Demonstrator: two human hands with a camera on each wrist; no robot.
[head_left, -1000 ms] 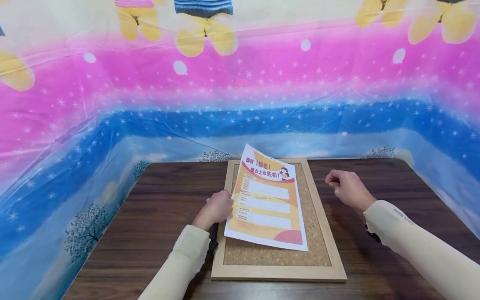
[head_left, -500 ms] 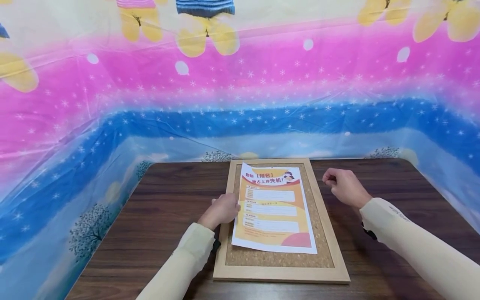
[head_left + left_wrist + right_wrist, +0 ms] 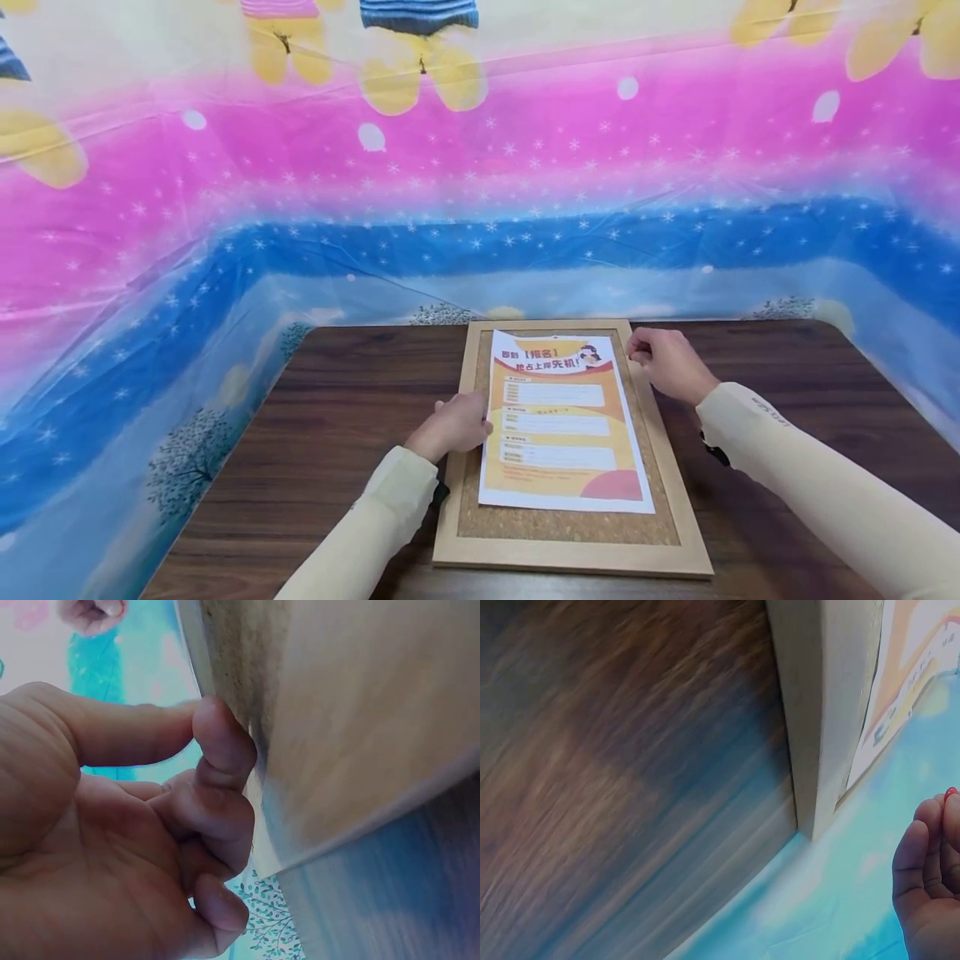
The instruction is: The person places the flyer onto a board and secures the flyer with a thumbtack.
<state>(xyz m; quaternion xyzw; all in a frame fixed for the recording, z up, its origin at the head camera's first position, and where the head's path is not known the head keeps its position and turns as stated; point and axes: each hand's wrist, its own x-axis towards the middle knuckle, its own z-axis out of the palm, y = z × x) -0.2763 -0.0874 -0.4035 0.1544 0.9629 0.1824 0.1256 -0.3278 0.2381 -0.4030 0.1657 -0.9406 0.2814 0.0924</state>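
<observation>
poster lies lengthwise along the corkboard, top toward its far end.

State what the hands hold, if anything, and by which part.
Right hand pinches a small red object, gripped part hidden. Left hand: hold cannot be told.

From here I count two grips, left hand and right hand, two sleeves, one worktop, one framed corkboard, one printed sheet, one small red object and one patterned backdrop.
</observation>
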